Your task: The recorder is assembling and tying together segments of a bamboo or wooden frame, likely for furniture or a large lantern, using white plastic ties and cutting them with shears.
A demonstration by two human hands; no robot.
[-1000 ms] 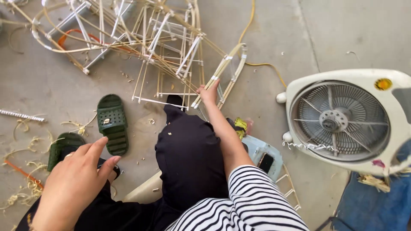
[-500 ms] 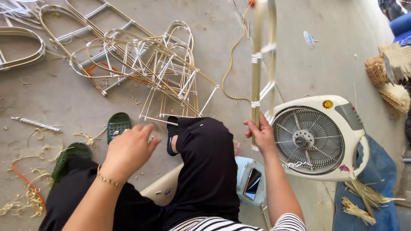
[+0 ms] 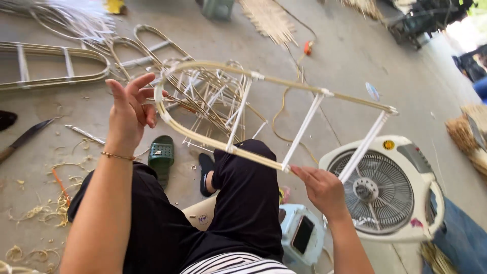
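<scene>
Rattan frame (image 3: 264, 116): spanning mid-frame, held above the knees. Left hand (image 3: 129, 114) is touching its curved end at upper left, grip loose, fingers spread. Right hand (image 3: 322, 190) is pinching the lower rail, grip closed. Fan (image 3: 401, 152) is sitting at lower right; sandal (image 3: 161, 155) is lying on the floor (image 3: 355, 61).

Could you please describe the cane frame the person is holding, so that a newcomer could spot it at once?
Start at the white floor fan on the right; just left of it the right hand grips a pale rattan frame. It is ladder-shaped, with white-wrapped rungs and a curved end by the left hand. Unlike the frames on the floor, it is raised above the knees.
</scene>
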